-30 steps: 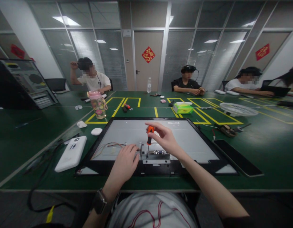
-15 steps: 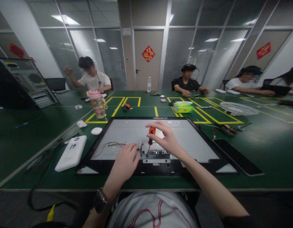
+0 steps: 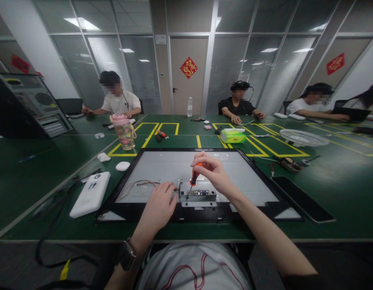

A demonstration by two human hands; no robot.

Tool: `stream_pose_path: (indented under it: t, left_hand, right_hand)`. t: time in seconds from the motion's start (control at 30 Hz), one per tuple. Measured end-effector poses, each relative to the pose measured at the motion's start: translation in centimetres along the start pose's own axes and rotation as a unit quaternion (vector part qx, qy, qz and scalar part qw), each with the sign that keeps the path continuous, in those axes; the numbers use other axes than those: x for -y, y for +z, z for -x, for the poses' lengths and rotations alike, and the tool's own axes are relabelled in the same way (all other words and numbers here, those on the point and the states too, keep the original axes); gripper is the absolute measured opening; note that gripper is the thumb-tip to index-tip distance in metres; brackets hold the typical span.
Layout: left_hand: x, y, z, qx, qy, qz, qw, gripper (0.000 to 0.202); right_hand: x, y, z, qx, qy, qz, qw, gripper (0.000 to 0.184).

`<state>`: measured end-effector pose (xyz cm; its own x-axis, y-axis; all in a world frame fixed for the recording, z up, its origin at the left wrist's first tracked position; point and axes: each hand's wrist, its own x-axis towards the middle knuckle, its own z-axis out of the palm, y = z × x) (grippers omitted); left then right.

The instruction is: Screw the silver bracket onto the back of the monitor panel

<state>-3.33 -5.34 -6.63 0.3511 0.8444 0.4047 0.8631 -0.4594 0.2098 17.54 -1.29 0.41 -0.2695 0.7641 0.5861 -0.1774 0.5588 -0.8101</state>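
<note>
A flat monitor panel (image 3: 241,177) with a black frame lies face down on the green table in front of me. A small metal bracket (image 3: 198,196) sits near its front edge, with thin coloured wires (image 3: 138,185) running off to the left. My right hand (image 3: 213,173) is closed round an orange-handled screwdriver (image 3: 193,179), whose tip rests on the bracket's left part. My left hand (image 3: 159,205) lies on the panel just left of the bracket, fingers curled against its edge. A watch is on my left wrist.
A white flat device (image 3: 90,194) and black cables lie left of the panel, a dark phone (image 3: 301,199) right of it. Farther off stand a pink-lidded bottle (image 3: 124,132), a green tissue pack (image 3: 233,137), a white fan grille (image 3: 301,138) and a computer case (image 3: 26,104). Several people sit across the table.
My right hand has closed further over the screwdriver handle and tilted it rightward; the tip stays on the bracket. The person at the far left lowered a raised arm to the table.
</note>
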Motion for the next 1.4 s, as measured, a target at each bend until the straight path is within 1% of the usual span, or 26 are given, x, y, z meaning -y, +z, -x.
stream_pose_path:
  t: [0.1,0.17,0.3,0.37,0.43,0.5,0.63,0.77,0.83,0.9,0.97,1.0,1.07,1.13,1.2,1.33,1.4]
  left_hand:
    - [-0.1,-0.1,0.0,0.004,-0.002,0.000,1.000,0.022]
    - [-0.1,-0.1,-0.1,0.006,-0.004,0.001,1.000,0.022]
    - [-0.1,0.0,-0.1,0.001,-0.002,0.005,1.000,0.022]
    - [0.0,0.0,0.0,-0.005,-0.001,0.006,1.000,0.022]
    - [0.0,0.1,0.0,-0.008,0.002,0.005,1.000,0.023]
    - [0.0,0.1,0.0,-0.008,0.004,0.003,1.000,0.023]
    - [0.0,0.0,0.0,0.003,0.000,-0.004,1.000,0.023]
    - [-0.1,-0.1,0.0,0.012,-0.005,-0.002,1.000,0.024]
    - [-0.1,-0.1,-0.1,0.009,-0.004,0.000,1.000,0.024]
    - [-0.1,-0.1,-0.1,0.007,-0.002,0.001,1.000,0.024]
    - [-0.1,-0.1,-0.1,0.007,-0.001,0.000,1.000,0.024]
    - [-0.1,-0.1,-0.1,0.007,-0.001,0.001,1.000,0.024]
    - [-0.2,-0.1,-0.1,0.004,-0.001,0.003,1.000,0.024]
    - [-0.2,-0.2,-0.1,0.000,-0.001,0.004,1.000,0.023]
    - [-0.2,-0.2,0.0,0.002,-0.004,0.001,1.000,0.024]
    - [-0.2,-0.2,0.0,0.015,-0.005,-0.003,1.000,0.024]
    - [-0.2,-0.2,0.0,0.015,-0.005,-0.004,1.000,0.024]
  right_hand:
    - [-0.1,-0.2,0.0,0.042,0.051,-0.084,0.994,0.020]
    - [-0.1,-0.2,0.0,0.054,0.063,-0.113,0.990,0.024]
    - [0.0,-0.4,0.0,0.069,0.056,-0.078,0.993,0.022]
    - [0.1,-0.8,0.1,0.108,0.057,-0.062,0.991,0.021]
    - [0.3,-1.3,0.3,0.156,0.066,-0.063,0.984,0.023]
    - [0.6,-1.5,0.4,0.174,0.072,-0.061,0.980,0.027]
    - [1.1,-1.2,0.4,0.152,0.058,-0.036,0.986,0.035]
    - [0.8,-0.2,0.3,0.111,0.032,0.024,0.993,0.034]
    - [0.6,0.0,0.4,0.069,-0.002,0.078,0.995,0.030]
    - [0.6,0.1,0.5,0.029,-0.048,0.139,0.989,0.027]
    - [0.8,-0.1,0.6,0.028,-0.070,0.173,0.982,0.026]
    - [0.9,-0.2,0.6,0.042,-0.066,0.171,0.982,0.029]
    - [1.0,-0.3,0.7,0.077,-0.043,0.136,0.987,0.036]
    - [0.9,-0.3,0.7,0.085,-0.013,0.079,0.993,0.040]
    - [0.6,-0.2,0.7,0.058,0.004,0.040,0.997,0.037]
    - [0.0,0.0,0.6,-0.024,-0.013,0.041,0.999,0.017]
    - [-0.1,-0.1,0.6,-0.035,-0.006,0.027,0.999,0.011]
